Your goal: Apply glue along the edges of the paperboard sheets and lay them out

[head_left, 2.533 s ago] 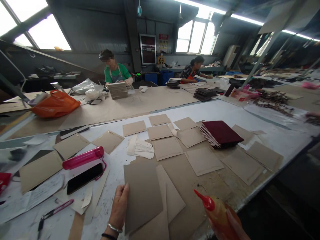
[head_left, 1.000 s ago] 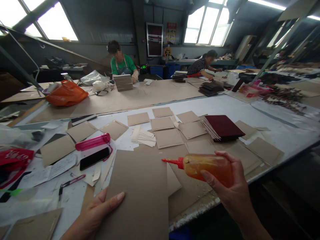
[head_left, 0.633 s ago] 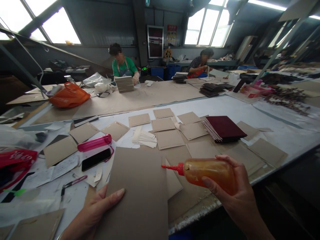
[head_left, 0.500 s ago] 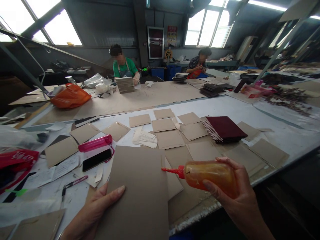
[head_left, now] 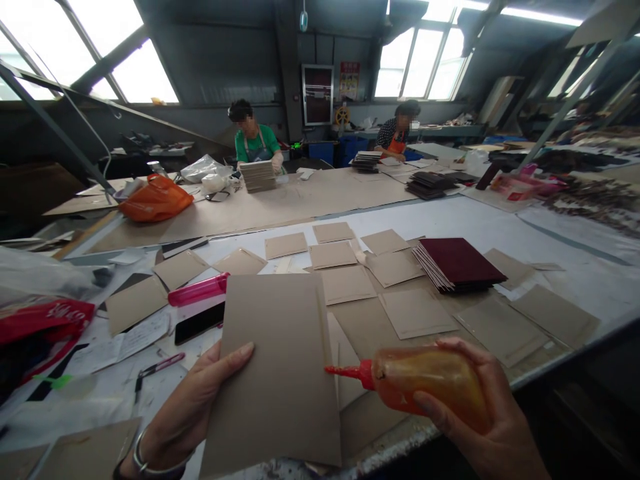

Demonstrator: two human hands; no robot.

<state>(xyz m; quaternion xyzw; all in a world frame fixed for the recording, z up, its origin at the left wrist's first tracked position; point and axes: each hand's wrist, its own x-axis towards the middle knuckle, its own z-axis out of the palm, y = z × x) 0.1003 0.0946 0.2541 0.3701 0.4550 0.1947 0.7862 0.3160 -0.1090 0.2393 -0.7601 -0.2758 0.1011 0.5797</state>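
My left hand [head_left: 207, 380] grips a grey-brown cardboard sheet [head_left: 275, 373] by its left edge, thumb on top and fingers hidden beneath. In my right hand [head_left: 475, 407] lies a squeeze bottle [head_left: 425, 380] of amber liquid, probably glue, held on its side. Its red nozzle [head_left: 350, 370] points left, and the tip is at the sheet's right edge. A faint shiny strip runs along that edge above the tip. Beyond the sheet, several similar cardboard pieces [head_left: 347, 283] are spread over the table, many with a glossy line along one edge.
A stack of dark red boards [head_left: 460, 263] stands right of centre. On the left are a pink case [head_left: 197, 291], a black phone [head_left: 199, 323], a pen [head_left: 163, 363] and an orange bag [head_left: 156, 199]. Two people [head_left: 257, 143] work at the far table.
The bottle's nozzle has moved down along the sheet's right edge toward me. The sheet sits slightly higher in view, showing its near edge, and the head view has shifted a little.
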